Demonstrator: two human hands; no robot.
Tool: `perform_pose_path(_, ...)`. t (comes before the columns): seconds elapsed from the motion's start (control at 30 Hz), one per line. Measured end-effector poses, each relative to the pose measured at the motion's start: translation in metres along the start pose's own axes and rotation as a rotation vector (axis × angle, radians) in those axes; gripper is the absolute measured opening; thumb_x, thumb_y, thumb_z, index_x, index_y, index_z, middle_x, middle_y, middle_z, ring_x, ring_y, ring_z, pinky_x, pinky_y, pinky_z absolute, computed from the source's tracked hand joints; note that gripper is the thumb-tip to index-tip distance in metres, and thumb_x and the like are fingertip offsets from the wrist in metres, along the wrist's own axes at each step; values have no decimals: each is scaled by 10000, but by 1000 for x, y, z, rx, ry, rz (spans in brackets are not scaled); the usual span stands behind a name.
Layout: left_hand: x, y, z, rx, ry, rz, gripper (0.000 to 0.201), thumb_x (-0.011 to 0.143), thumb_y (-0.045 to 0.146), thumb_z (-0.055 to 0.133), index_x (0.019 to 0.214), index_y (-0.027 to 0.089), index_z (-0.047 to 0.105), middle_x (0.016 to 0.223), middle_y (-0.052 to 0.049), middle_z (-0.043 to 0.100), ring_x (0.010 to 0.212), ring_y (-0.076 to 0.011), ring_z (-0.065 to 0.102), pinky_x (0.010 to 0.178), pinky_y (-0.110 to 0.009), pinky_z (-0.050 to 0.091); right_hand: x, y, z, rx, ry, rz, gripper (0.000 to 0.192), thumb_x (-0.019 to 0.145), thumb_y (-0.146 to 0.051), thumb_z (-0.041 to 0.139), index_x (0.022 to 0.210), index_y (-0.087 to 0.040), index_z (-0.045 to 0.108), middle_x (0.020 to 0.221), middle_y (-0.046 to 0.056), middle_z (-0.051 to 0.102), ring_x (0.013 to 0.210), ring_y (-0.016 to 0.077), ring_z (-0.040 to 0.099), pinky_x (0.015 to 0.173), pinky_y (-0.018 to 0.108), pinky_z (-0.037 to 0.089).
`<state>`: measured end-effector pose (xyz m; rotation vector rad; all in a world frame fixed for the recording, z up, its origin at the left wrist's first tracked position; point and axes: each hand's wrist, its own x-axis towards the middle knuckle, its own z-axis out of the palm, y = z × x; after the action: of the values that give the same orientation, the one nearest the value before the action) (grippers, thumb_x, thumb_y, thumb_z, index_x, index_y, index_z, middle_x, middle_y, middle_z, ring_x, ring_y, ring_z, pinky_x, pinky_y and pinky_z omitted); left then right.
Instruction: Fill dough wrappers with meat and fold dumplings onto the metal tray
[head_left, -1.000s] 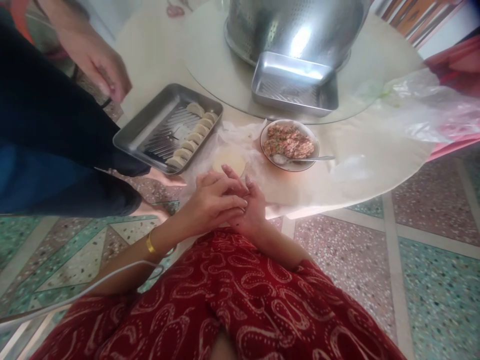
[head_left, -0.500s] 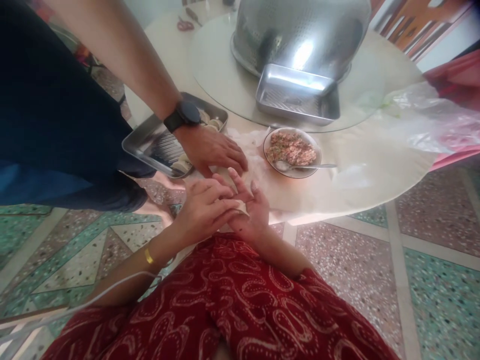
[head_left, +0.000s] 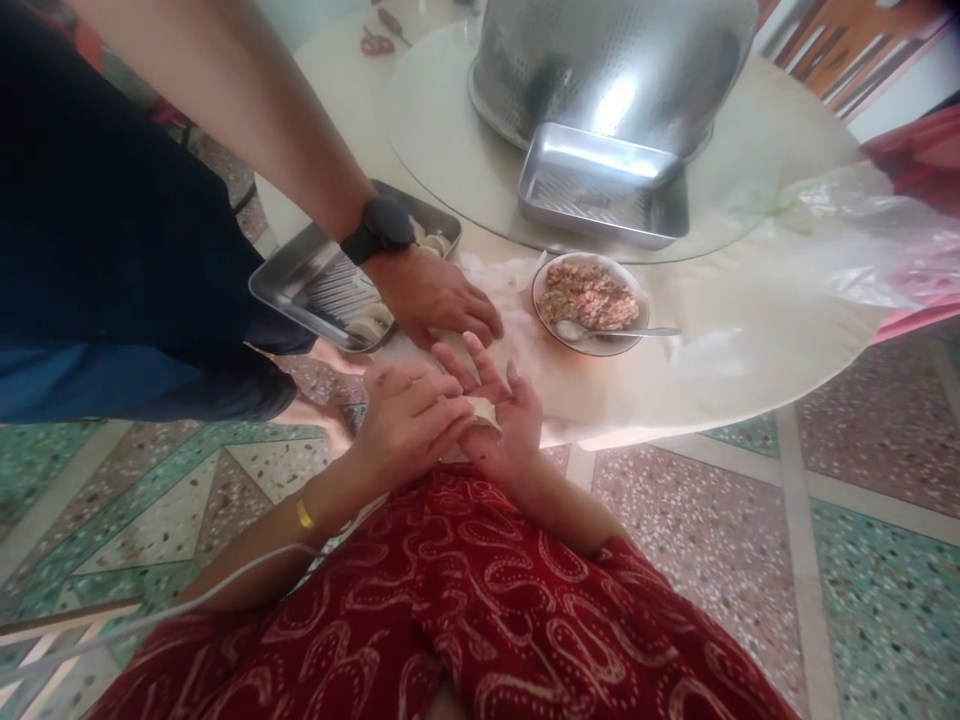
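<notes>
A small pale dumpling (head_left: 482, 410) shows between my two hands, partly covered by fingers. My left hand (head_left: 412, 410), below a gold bracelet, is closed with its fingertips pressed on the dough's left side. Palm up, my right hand (head_left: 510, 420) supports the dumpling; some of its fingers stretch out, floury at the tips. Just beyond is a bowl (head_left: 592, 347) of minced filling (head_left: 592, 295), with a spoon (head_left: 600, 331) lying in it. Another person's hand (head_left: 442, 300), wearing a black watch, reaches over the table beside my fingers; what it touches is hidden.
A metal tray (head_left: 300, 290) holding several dumplings (head_left: 369, 322) stands at the left, under the other person's arm. On the glass turntable (head_left: 442, 130) are a second metal tray (head_left: 600, 200) and a large perforated metal colander (head_left: 615, 60). Red scissors (head_left: 376, 42) lie far back; a plastic bag (head_left: 847, 240) is right.
More of the dumpling shows between my hands as my left fingers have shifted slightly left. The other person's hand stays at about the same place. The view has tilted a little.
</notes>
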<state>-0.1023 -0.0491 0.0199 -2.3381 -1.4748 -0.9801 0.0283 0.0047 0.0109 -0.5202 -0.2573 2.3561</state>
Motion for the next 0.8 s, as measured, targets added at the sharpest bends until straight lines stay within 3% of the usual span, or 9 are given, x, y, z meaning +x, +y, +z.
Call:
perform_pose_path(0.23, -5, 1, 0, 21, 26, -70, 179, 858, 308, 707, 983, 210, 623, 919, -35, 710, 857, -211, 593, 801, -394, 453, 0, 0, -4, -14, 14, -61, 453, 819, -554, 490, 1153, -290, 644, 1173, 34, 730, 1081, 219, 659, 1009, 439, 502)
perform_pose_path(0.5, -9, 6, 6, 55, 50, -120, 53, 882, 235, 669, 874, 208, 624, 814, -10, 723, 803, -200, 590, 761, -371, 422, 2, 3, -9, -4, -3, -135, 440, 848, -566, 474, 1164, -302, 631, 1169, 26, 725, 1131, 227, 637, 1072, 483, 427)
perform_pose_path(0.67, -14, 5, 4, 49, 36, -181, 181, 905, 355, 643, 972, 186, 642, 845, -41, 729, 796, -206, 582, 769, -372, 440, 1, 1, -9, -25, -19, -172, 453, 863, -573, 456, 1205, -320, 611, 1231, 23, 698, 1192, 251, 606, 1078, 524, 414)
perform_pose_path(0.8, -19, 4, 6, 21, -11, -226, 145, 916, 323, 618, 859, 194, 651, 792, -26, 721, 775, -198, 585, 764, -374, 440, 1, 0, -8, -17, -10, -180, 433, 870, -572, 436, 1178, -337, 629, 1208, 6, 704, 1143, 231, 631, 1078, 524, 418)
